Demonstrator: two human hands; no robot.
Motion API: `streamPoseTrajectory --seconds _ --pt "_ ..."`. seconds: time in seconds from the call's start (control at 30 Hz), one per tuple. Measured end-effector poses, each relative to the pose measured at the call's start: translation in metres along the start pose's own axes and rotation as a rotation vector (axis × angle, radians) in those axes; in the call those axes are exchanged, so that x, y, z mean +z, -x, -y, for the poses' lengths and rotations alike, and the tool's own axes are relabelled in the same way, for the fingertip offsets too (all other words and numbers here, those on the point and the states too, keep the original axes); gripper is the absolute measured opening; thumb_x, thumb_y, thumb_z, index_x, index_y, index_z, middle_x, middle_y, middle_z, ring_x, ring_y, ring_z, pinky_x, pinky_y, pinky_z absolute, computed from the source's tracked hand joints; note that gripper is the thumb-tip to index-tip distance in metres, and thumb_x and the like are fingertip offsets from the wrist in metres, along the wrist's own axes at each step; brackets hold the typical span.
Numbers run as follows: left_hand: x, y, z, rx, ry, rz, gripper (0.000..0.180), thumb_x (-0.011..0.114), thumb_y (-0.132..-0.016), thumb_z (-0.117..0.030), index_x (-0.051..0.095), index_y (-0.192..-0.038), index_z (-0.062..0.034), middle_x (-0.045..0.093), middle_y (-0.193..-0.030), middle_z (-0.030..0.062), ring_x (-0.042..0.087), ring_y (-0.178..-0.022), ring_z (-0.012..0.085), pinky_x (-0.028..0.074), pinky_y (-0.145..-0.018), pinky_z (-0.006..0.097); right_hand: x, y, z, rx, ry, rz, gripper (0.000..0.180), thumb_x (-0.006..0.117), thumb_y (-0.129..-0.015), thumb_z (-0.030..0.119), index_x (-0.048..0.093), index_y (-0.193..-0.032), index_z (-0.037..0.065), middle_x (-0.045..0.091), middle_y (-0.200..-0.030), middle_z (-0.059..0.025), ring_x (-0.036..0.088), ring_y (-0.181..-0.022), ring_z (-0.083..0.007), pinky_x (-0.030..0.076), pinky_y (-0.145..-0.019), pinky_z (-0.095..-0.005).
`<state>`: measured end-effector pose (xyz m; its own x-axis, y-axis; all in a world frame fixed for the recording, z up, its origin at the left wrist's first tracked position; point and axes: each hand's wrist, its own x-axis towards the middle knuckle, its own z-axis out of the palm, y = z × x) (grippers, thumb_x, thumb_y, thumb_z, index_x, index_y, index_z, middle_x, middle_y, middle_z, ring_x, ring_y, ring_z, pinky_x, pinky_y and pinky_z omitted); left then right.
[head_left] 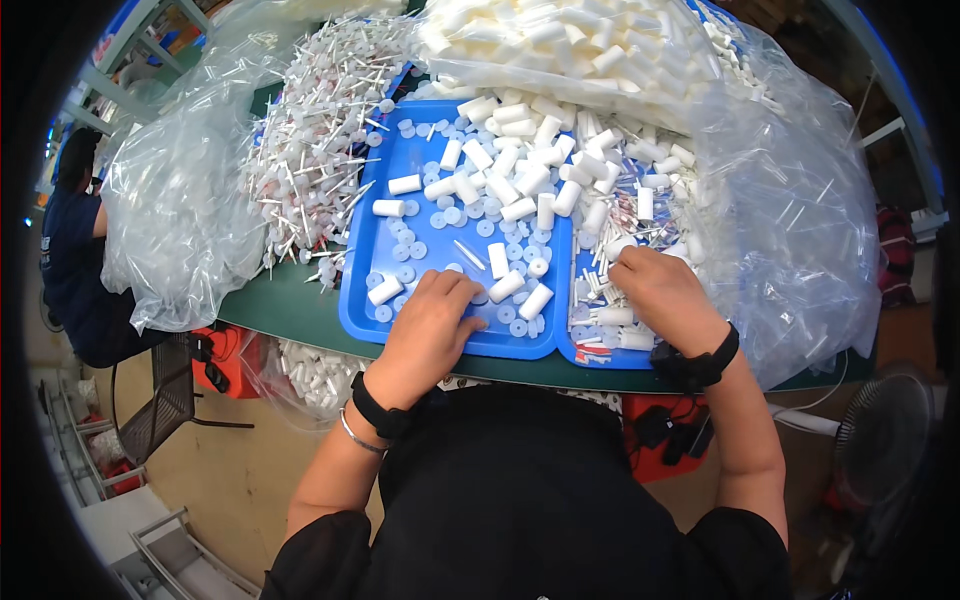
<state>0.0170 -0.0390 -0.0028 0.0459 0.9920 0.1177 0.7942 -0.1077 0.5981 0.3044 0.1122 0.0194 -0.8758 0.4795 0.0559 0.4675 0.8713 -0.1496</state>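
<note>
My left hand [432,318] is over the near edge of a blue tray [362,265], its fingers curled down among small translucent discs [404,252] and white cylinders [506,286]. What its fingertips hold, if anything, is hidden. My right hand [668,292] reaches into a second blue tray [640,382] on the right. Its fingers are closed above thin white sticks [598,288], close to a white cylinder [622,246]; I cannot make out what they grip. A pointed white piece [469,255] lies alone in the left tray. Both wrists wear black bands.
A large heap of white sticks with discs [318,130] lies left of the trays. Behind them is a clear bag of white cylinders [570,45]. Crumpled plastic bags [185,200] flank the green table [275,315]. A person [75,250] sits at far left; a fan [885,425] stands at right.
</note>
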Motion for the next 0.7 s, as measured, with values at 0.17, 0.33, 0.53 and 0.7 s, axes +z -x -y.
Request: streamPoseTrajectory --seconds 0.17,0.33,0.53,0.7 --pt "0.002 0.002 0.007 -0.073 0.077 0.042 0.028 0.078 -0.082 -0.004 0.07 -0.109 -0.0021 0.068 -0.096 0.0122 0.062 -0.092 0.0321 0.051 -0.084 0.041 -0.002 0.002 0.006 0.006 -0.099 -0.086 0.009 0.061 -0.081 0.001 0.064 -0.089 0.002 0.058 -0.088 -0.0101 0.065 -0.084 -0.03 0.055 -0.072 -0.0424" --pt "0.01 0.003 0.016 -0.081 0.252 -0.056 0.026 0.078 -0.086 -0.005 0.07 -0.111 -0.001 0.07 -0.092 0.0099 0.064 -0.083 0.0232 0.052 -0.074 0.035 0.002 -0.006 0.021 -0.144 -0.092 -0.063 0.006 0.062 -0.078 0.001 0.063 -0.084 0.004 0.058 -0.087 -0.01 0.063 -0.082 -0.0297 0.053 -0.073 -0.0415" --pt "-0.003 -0.005 0.001 -0.455 0.704 -0.085 0.018 0.074 -0.097 -0.014 0.07 -0.11 -0.0013 0.069 -0.09 0.0031 0.063 -0.074 0.0093 0.05 -0.066 0.024 0.005 -0.009 0.022 -0.178 0.03 -0.062 0.006 0.064 -0.076 0.003 0.059 -0.08 0.005 0.057 -0.084 -0.0099 0.061 -0.081 -0.0294 0.051 -0.076 -0.0406" --pt "0.002 -0.007 -0.013 -0.655 1.36 0.0 0.02 0.072 -0.1 -0.02 0.07 -0.111 -0.0027 0.068 -0.091 0.0014 0.062 -0.076 0.0089 0.05 -0.068 0.022 -0.012 -0.006 0.025 -0.058 -0.2 -0.196 0.008 0.068 -0.083 0.004 0.063 -0.089 0.004 0.061 -0.081 -0.0112 0.062 -0.08 -0.0317 0.05 -0.074 -0.0419"
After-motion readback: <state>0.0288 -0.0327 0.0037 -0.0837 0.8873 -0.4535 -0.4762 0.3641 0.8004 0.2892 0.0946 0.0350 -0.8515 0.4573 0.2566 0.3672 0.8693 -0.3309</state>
